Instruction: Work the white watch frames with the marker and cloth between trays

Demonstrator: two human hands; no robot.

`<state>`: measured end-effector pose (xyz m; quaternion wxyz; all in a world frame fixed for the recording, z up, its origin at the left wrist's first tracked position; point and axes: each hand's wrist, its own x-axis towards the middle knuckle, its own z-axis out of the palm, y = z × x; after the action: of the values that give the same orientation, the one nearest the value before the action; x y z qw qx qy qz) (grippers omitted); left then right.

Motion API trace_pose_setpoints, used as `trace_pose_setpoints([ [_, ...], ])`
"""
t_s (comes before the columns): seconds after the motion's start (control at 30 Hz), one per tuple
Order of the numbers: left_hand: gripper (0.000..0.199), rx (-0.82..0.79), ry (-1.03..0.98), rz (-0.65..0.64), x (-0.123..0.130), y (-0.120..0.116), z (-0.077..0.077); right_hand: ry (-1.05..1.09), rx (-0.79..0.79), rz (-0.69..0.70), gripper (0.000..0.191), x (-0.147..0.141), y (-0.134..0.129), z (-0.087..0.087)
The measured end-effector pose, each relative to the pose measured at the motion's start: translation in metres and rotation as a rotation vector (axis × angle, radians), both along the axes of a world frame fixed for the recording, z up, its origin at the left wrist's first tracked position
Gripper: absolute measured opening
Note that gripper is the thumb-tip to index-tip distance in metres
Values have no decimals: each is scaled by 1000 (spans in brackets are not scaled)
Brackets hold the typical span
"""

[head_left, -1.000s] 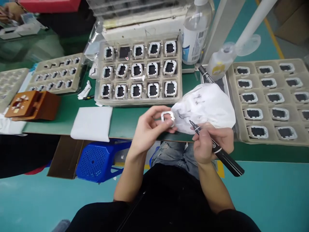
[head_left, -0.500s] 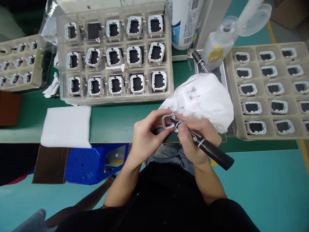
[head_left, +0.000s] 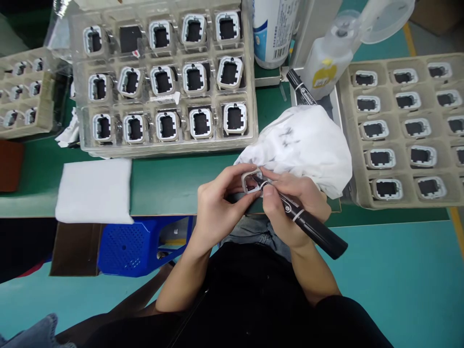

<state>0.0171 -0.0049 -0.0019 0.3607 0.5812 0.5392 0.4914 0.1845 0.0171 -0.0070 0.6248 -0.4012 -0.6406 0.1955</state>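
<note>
My left hand [head_left: 219,205] pinches a small rounded-square watch case frame [head_left: 247,182] between thumb and fingers. In my right hand [head_left: 290,205] is a black marker pen [head_left: 315,229], held at a slant. Its dark tip reaches into the frame's opening; whether it touches the inner wall I cannot make out. Just beyond both hands lies a bundled white cloth [head_left: 300,145] with dark smudges on top.
A clear-lidded tray [head_left: 166,150] of similar frames stands behind, another tray [head_left: 357,191] to the right. A second marker [head_left: 300,87], a white bottle [head_left: 271,34] and a dispenser bottle [head_left: 321,67] stand at the back. A folded white cloth [head_left: 94,191] lies left. Below is a blue stool [head_left: 125,249].
The view has shifted slightly, so trays and cloths sit a little differently. My hands keep the same hold, and the marker tip stays inside the frame.
</note>
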Motion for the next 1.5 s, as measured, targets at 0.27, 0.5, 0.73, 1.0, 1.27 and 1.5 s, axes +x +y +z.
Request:
trace_pose_setpoints([
  [0.27, 40, 7, 3, 7, 1, -1, 0, 12, -15, 9, 15, 0, 0, 1],
  [0.5, 42, 24, 40, 22, 3, -3, -2, 11, -30, 6, 15, 0, 0, 2],
  [0.73, 41, 111, 138, 19, 4, -5, -4, -31, 29, -14, 16, 1, 1, 3],
  [1.0, 43, 162, 160, 45, 5, -7, -6, -34, 76, -13, 22, 0, 1, 0],
  [1.27, 43, 154, 162, 36, 3, -6, -7, -90, 98, 39, 23, 2, 0, 4],
  [1.5, 38, 156, 181, 64, 6, -7, -5, -88, 104, -8, 23, 1, 0, 3],
])
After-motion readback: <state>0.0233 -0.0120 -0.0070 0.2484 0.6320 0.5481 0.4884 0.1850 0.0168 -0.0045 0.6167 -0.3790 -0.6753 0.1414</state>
